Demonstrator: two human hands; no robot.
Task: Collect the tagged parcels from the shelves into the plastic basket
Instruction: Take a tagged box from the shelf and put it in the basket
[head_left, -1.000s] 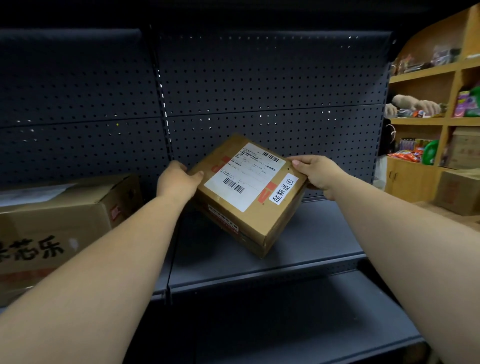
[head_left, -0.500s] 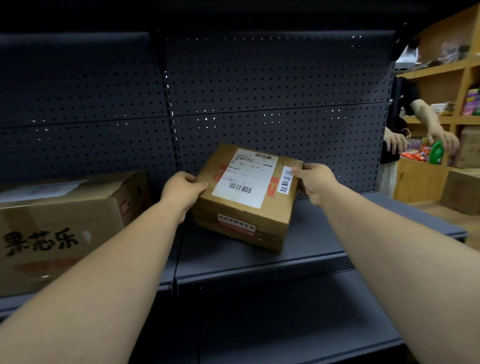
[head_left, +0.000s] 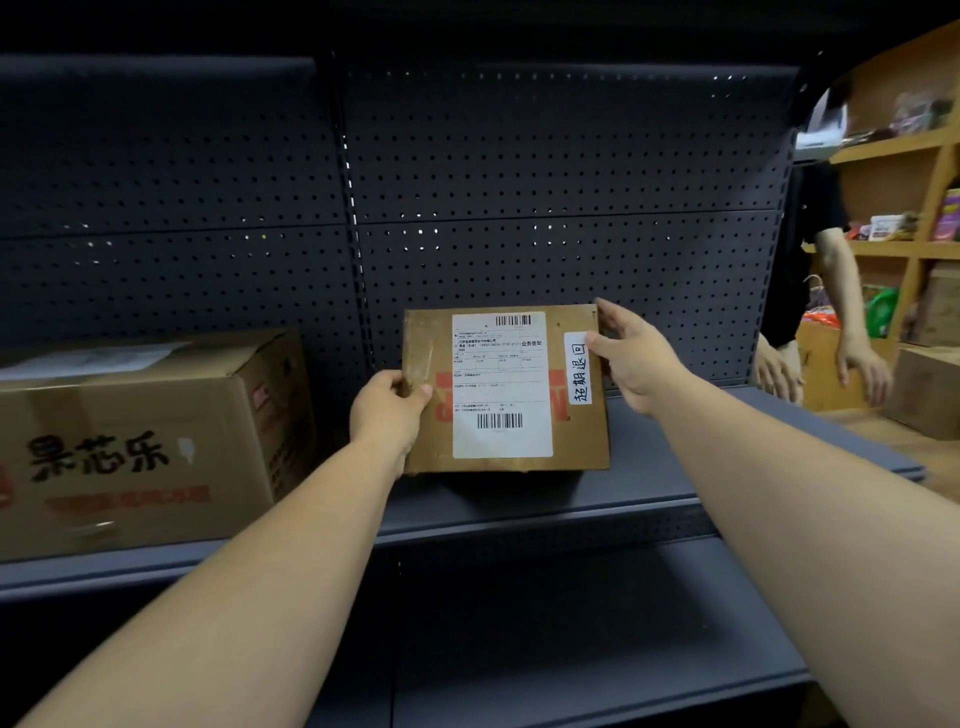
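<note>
At the far left, a large cardboard box (head_left: 140, 436) with dark printed characters sits on the dark metal shelf (head_left: 649, 499), its front face close to the shelf's front lip and its right side leaving a strip of bare shelf before the next item. Behind it the perforated back panel (head_left: 545, 208) rises well above both boxes, so there is open room overhead.

The left hand (head_left: 387, 413) grips the tagged parcel (head_left: 504, 389) at its left edge, thumb curled over the top face near the corner and the other fingers hidden underneath. The parcel is a flat brown carton held between both hands just above the middle of the shelf, tilted so its top face turns toward the camera; its lower edge is near the shelf surface, though whether it touches cannot be told. A white shipping label (head_left: 501, 384) with barcodes covers the centre, and a small white handwritten tag (head_left: 578, 368) runs along the right side.

The right hand (head_left: 636, 358) holds the parcel's upper right corner, thumb pressed beside the tag and fingers wrapped round the far edge.

Right of the parcel the shelf runs bare to its end. Below, a second shelf (head_left: 571, 634) juts further forward. At the far right, another person (head_left: 826, 291) stands by wooden shelving (head_left: 893, 145).
</note>
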